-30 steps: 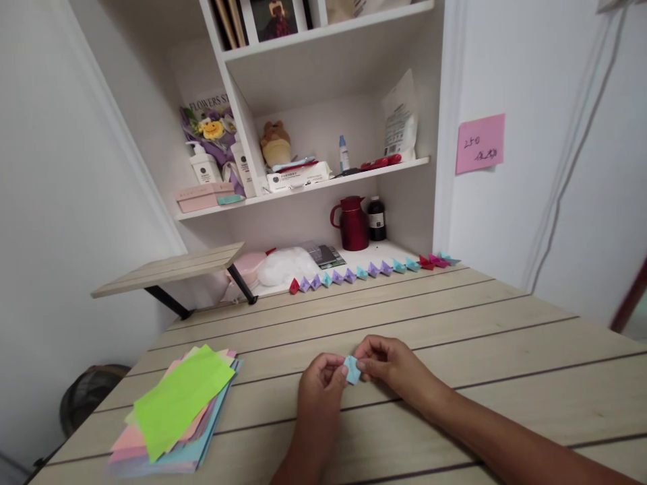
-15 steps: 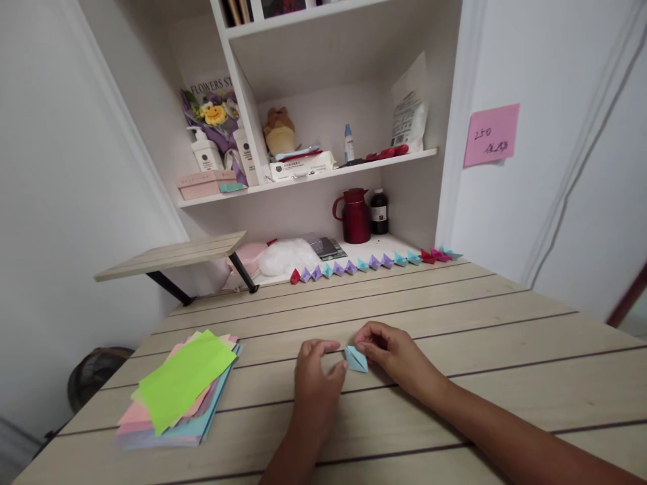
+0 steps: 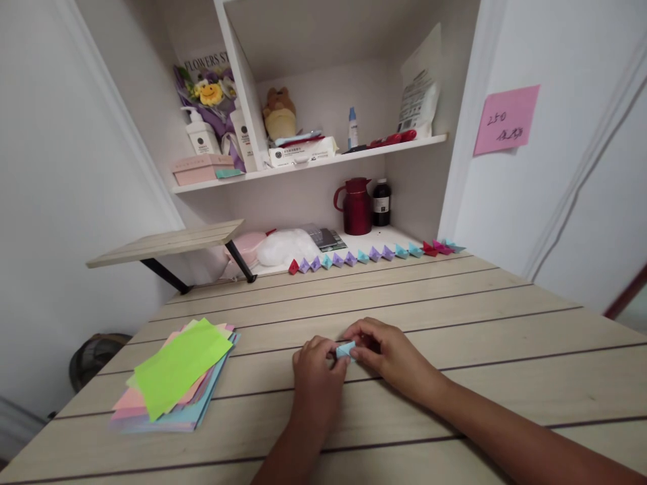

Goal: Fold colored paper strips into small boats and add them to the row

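Observation:
A small folded piece of light blue paper [image 3: 346, 349] is pinched between my two hands just above the wooden table [image 3: 455, 323]. My left hand [image 3: 319, 367] grips its left end with thumb and fingers. On the right end, the thumb and fingertips of my right hand [image 3: 379, 345] close on the paper. Its underside and the far fingertips are partly hidden. Off to the left lies a fanned stack of coloured paper sheets [image 3: 182, 370], a bright green one on top.
Along the table's back edge runs a row of small folded paper boats [image 3: 375, 254] in red, purple, blue and pink. Behind it stand a dark red jug [image 3: 356, 207] and a dark bottle [image 3: 381, 203]. A small raised wooden shelf [image 3: 166, 242] sits at the back left.
The blue paper has been turned and now shows a narrower, flatter shape between my hands. My left fingers have closed on its left end. The view has tilted slightly.

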The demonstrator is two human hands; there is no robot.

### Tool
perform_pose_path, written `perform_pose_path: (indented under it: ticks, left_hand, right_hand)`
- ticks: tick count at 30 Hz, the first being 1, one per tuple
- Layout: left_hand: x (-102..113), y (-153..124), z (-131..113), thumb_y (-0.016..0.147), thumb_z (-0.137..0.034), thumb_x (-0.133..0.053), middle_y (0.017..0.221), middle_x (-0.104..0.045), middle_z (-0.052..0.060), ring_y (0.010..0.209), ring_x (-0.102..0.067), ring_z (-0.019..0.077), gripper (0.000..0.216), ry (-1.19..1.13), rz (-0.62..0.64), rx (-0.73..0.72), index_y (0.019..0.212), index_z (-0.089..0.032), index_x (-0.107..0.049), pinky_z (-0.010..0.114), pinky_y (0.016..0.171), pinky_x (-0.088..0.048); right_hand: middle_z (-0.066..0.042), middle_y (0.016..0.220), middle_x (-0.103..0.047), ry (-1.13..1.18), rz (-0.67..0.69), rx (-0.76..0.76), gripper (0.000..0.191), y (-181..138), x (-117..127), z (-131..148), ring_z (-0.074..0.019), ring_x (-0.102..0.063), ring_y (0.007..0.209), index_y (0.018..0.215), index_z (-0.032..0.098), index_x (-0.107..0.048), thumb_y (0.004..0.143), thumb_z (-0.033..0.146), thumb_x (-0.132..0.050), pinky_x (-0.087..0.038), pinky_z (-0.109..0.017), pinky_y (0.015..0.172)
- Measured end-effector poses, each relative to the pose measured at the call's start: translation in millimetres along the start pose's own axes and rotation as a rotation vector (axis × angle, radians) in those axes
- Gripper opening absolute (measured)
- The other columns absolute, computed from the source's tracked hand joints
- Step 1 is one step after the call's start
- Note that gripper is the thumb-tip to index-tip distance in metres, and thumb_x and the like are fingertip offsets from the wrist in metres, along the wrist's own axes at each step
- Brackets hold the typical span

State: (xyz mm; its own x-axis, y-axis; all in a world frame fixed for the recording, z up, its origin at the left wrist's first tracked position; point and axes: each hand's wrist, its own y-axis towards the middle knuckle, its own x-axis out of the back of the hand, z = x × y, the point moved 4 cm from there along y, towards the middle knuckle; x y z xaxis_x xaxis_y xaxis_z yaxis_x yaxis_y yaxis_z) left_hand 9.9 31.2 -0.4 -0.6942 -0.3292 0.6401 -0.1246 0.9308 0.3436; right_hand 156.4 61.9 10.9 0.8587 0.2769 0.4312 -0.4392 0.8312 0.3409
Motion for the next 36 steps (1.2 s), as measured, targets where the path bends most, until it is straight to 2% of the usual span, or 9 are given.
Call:
perform_pose_path:
  ticks: [4, 7, 12, 20, 23, 30, 36]
  left_hand:
    - [-2.2, -3.2, -4.0, 0.072, -0.013, -0.063, 0.074, -0.064, 0.0, 0.074, -0.058, 0.0171, 0.008, 0.087, 0.034, -0.044, 0.071, -0.02, -0.065, 0.031, 0.074, -0.038]
    - [-2.5, -5.1, -6.6, 0.076, -0.013, -0.061, 0.075, -0.064, 0.0, 0.074, -0.058, 0.0169, 0.008, 0.174, 0.053, -0.057, 0.075, -0.02, -0.065, 0.032, 0.076, -0.038]
    - [2.0, -6.9, -11.8, 0.08, -0.015, -0.061, 0.076, -0.065, -0.001, 0.077, -0.059, 0.0179, 0.008, 0.281, 0.057, -0.097, 0.078, -0.021, -0.066, 0.036, 0.081, -0.036]
    - [11.6, -10.6, -24.2, 0.085, -0.016, -0.059, 0.079, -0.066, 0.0, 0.083, -0.06, 0.0182, 0.01, 0.386, 0.024, -0.196, 0.08, -0.022, -0.066, 0.041, 0.089, -0.032]
    - [12.0, -11.2, -26.3, 0.085, -0.017, -0.06, 0.079, -0.065, -0.001, 0.082, -0.06, 0.0176, 0.009, 0.36, 0.018, -0.203, 0.08, -0.022, -0.066, 0.042, 0.091, -0.031]
    - [12.5, -10.1, -24.6, 0.08, -0.012, -0.065, 0.087, -0.066, -0.002, 0.09, -0.06, 0.017, 0.013, 0.197, -0.053, -0.198, 0.084, -0.024, -0.065, 0.04, 0.092, -0.032]
    - [10.4, -10.8, -23.5, 0.081, -0.013, -0.063, 0.083, -0.067, -0.003, 0.087, -0.061, 0.0165, 0.011, 0.155, -0.066, -0.2, 0.082, -0.024, -0.065, 0.041, 0.095, -0.031]
  right_hand:
    - [-0.004, 0.096, -0.06, -0.093, -0.066, 0.075, 0.019, -1.3, 4.1, 2.2, -0.0193, -0.058, 0.086, 0.093, 0.023, -0.066, 0.079, 0.012, -0.059, -0.048, -0.032, 0.077]
    - [-0.005, 0.103, -0.059, -0.167, -0.095, 0.135, 0.023, -2.4, 6.0, 3.3, -0.0217, -0.056, 0.098, 0.099, 0.025, -0.065, 0.08, 0.012, -0.061, -0.046, -0.036, 0.087]
    - [-0.003, 0.102, -0.062, -0.305, -0.051, 0.195, 0.021, -5.0, 3.6, 7.9, -0.0221, -0.056, 0.097, 0.096, 0.027, -0.066, 0.083, 0.013, -0.061, -0.044, -0.038, 0.085]
    - [-0.003, 0.098, -0.065, -0.483, -0.054, 0.269, 0.011, -7.7, 4.3, 20.2, -0.0227, -0.056, 0.094, 0.089, 0.025, -0.066, 0.084, 0.015, -0.063, -0.04, -0.04, 0.085]
    - [-0.003, 0.093, -0.066, -0.455, -0.044, 0.25, 0.01, -7.1, 5.4, 18.8, -0.0224, -0.056, 0.092, 0.082, 0.023, -0.065, 0.085, 0.015, -0.061, -0.041, -0.04, 0.084]
    - [-0.002, 0.081, -0.065, -0.173, -0.05, 0.053, 0.009, -2.6, 10.3, 9.2, -0.0201, -0.059, 0.085, 0.077, 0.022, -0.066, 0.084, 0.021, -0.061, -0.045, -0.034, 0.078]
    - [-0.001, 0.083, -0.066, -0.149, -0.048, 0.03, 0.008, -5.2, 9.7, 10.0, -0.0197, -0.059, 0.085, 0.077, 0.022, -0.066, 0.083, 0.02, -0.061, -0.045, -0.033, 0.078]
